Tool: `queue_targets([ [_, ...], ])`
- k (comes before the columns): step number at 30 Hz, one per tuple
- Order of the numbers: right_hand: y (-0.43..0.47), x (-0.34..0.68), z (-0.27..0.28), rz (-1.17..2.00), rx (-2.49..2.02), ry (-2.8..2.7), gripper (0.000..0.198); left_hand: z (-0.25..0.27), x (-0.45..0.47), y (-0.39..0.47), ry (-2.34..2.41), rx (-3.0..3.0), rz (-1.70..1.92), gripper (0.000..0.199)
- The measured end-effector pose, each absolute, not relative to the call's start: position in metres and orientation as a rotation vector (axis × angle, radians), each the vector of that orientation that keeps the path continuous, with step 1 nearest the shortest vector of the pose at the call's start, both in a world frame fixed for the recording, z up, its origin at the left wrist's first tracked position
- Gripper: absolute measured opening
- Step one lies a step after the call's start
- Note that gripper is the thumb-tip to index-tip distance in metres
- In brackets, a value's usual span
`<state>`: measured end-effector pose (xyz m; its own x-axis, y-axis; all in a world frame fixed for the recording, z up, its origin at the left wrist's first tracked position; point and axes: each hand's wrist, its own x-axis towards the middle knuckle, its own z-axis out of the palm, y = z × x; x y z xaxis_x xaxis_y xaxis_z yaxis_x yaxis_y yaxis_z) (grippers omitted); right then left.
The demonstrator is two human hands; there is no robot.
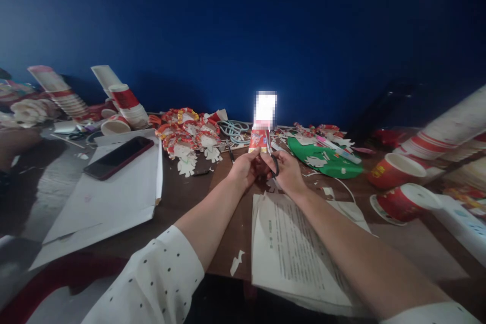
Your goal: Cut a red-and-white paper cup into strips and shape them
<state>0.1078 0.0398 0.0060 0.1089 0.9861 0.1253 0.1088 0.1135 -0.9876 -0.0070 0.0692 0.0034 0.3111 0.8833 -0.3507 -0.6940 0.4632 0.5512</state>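
Observation:
Straight ahead, over the brown table, my left hand (243, 169) is closed on a red printed piece of paper cup (258, 139). My right hand (288, 174) grips scissors (276, 166) by a dark handle loop. Their blades point up and lie along the right side of the cup piece; whether they are cutting cannot be made out. My two hands are close together, and some fingers are hidden behind the others. Left of them lies a heap of red and white paper cutouts (190, 134). Under my right forearm is a stack of printed sheets (281, 243).
A phone (119, 158) rests on white board (110, 197) to the left. Stacked paper cups (129, 106) stand behind it. A green sheet (322, 164) with scraps is right of my hands. More cups (397, 169) lean at far right. Another person's arm (17, 147) shows at far left.

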Motion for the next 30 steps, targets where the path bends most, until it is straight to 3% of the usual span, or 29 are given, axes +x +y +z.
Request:
queue_targets([
  [30,0.040,0.108,0.005,0.975,-1.240,-1.285,0.043,0.004,-0.017,0.077,0.651,0.155,1.192,0.016],
])
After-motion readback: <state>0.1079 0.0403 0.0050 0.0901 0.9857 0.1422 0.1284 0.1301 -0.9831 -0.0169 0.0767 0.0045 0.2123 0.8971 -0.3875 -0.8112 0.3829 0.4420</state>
